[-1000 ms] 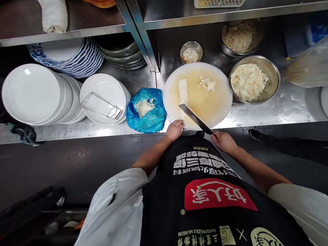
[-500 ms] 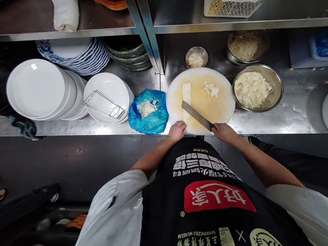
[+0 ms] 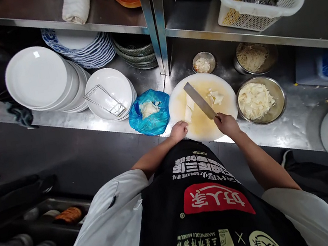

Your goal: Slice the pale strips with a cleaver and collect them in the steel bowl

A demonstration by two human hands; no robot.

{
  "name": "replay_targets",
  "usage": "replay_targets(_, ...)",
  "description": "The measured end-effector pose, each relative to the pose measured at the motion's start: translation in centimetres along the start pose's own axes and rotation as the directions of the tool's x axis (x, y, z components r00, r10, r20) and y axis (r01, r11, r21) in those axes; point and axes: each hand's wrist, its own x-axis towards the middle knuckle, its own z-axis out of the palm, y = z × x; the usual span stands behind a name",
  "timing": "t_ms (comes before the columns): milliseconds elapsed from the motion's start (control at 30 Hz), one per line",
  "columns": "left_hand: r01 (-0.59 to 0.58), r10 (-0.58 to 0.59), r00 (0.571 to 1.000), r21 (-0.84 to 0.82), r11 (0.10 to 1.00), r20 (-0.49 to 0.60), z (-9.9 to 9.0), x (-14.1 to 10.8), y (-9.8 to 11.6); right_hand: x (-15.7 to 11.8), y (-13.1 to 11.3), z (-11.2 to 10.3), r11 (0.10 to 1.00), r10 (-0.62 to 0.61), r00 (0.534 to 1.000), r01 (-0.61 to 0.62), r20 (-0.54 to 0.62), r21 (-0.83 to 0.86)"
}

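My right hand (image 3: 227,124) is wrapped round the handle of a cleaver (image 3: 200,101). Its blade lies diagonally over a round white cutting board (image 3: 228,91) with a yellowed middle, close beside a pale white strip of food (image 3: 189,108). At the board's near left edge is my left hand (image 3: 179,131), fingers curled together by the near end of the strip; what they pinch is hidden. Thin white slices (image 3: 215,97) lie on the board, right of the blade. A steel bowl (image 3: 281,107) to the right holds many similar pale slices (image 3: 254,100).
Left of the board sits a blue plastic bag (image 3: 138,121) with white food inside. Stacked white plates (image 3: 37,79) stand further left. Behind are a small bowl (image 3: 212,61) and a steel bowl of shreds (image 3: 253,57). A shelf edge (image 3: 250,35) overhangs, bearing a white basket (image 3: 270,8).
The cleaver and my right hand have moved away from my body across the board, toward its far side. My left hand stays at the near edge. The view has shifted and tilted slightly.
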Motion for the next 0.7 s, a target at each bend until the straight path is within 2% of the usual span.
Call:
replay_targets(33, 0.029, -0.03, 0.999, -0.034, 0.999, -0.021, -0.2, 0.1, 0.1, 0.5, 0.1, 0.0, 1.0, 0.004, 1.0, -0.004, -0.001, -0.003)
replay_targets(167, 0.112, -0.127, 0.988, -0.165, 0.98, -0.084, -1.0, 0.8, 0.7, 2.3, 0.7, -0.7, 0.999, 0.009, 0.99, -0.003, 0.142, -0.038)
replay_targets(200, 0.123, -0.144, 0.985, -0.195, 0.973, -0.095, -1.1, 1.0, 0.8, 2.7, 0.9, -1.1, 0.999, -0.004, 0.991, 0.009, 0.134, -0.04)
replay_targets(333, 0.14, -0.185, 0.973, -0.288, 0.947, -0.137, -1.4, 2.1, 0.9, 4.2, 0.9, -2.1, 0.999, -0.027, 0.998, 0.026, -0.049, -0.022)
replay_targets(367, 0.141, -0.191, 0.971, -0.301, 0.943, -0.144, -1.4, 2.4, 0.8, 4.7, 0.8, -2.1, 1.0, -0.015, 0.999, 0.014, -0.046, -0.021)
replay_targets(467, 0.138, -0.196, 0.969, -0.328, 0.935, -0.153, -1.2, 3.2, 0.3, 5.5, 0.8, -1.7, 0.999, 0.037, 0.995, -0.034, 0.088, -0.041)
replay_targets(567, 0.123, -0.181, 0.973, -0.34, 0.932, -0.146, -1.5, 4.6, -0.4, 3.9, 2.6, -1.2, 0.999, 0.051, 0.99, -0.048, 0.134, -0.024)
replay_targets(633, 0.101, -0.15, 0.98, -0.319, 0.942, -0.134, -2.1, 6.7, -0.6, 1.0, 4.5, -0.5, 0.997, 0.06, 0.992, -0.066, 0.115, 0.043)
replay_targets(700, 0.049, -0.09, 0.984, -0.252, 0.967, -0.152, -3.0, 10.0, -0.5, -2.4, 6.2, 0.6, 0.975, 0.108, 0.983, -0.134, 0.149, 0.177)
